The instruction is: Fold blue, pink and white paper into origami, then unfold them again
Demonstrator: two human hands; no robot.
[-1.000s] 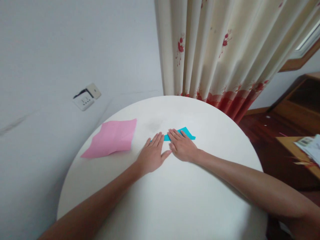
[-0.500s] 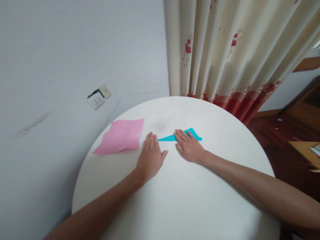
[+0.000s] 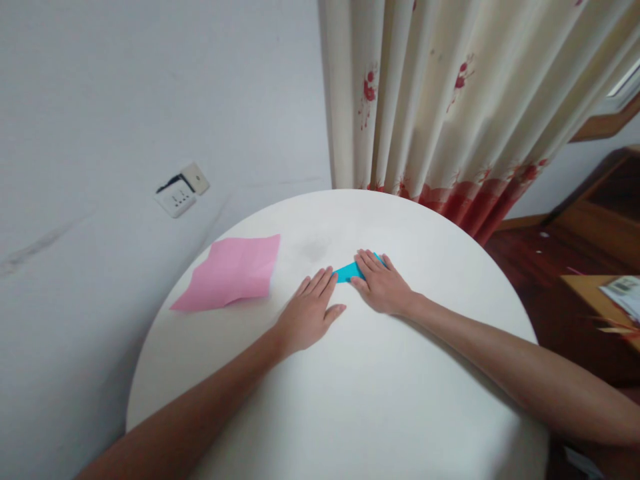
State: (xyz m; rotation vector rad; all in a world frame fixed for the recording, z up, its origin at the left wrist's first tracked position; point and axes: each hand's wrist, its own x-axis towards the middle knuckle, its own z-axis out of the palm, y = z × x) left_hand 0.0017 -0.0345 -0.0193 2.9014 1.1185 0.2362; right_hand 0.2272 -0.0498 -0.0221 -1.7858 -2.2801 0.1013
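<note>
A narrow piece of folded blue paper [image 3: 347, 273] lies flat on the white round table [image 3: 360, 400]. My right hand [image 3: 383, 285] rests palm down over its wider right part, fingers stretched out, hiding most of that end. On the pointed left end lie the fingertips of my left hand [image 3: 311, 310], which is flat with its thumb spread away. Left of my left hand is a creased pink sheet of paper [image 3: 233, 273], untouched, its edges slightly uneven.
A white wall with a socket [image 3: 176, 196] borders the table on the left. Behind the table hangs a cream curtain [image 3: 410, 100] with red flowers. To the right, a wooden surface [image 3: 590, 293] carries papers above a dark red floor.
My left hand has slid right onto the tip of the blue paper. My right hand now covers more of the wide end. The view has shifted slightly right.
</note>
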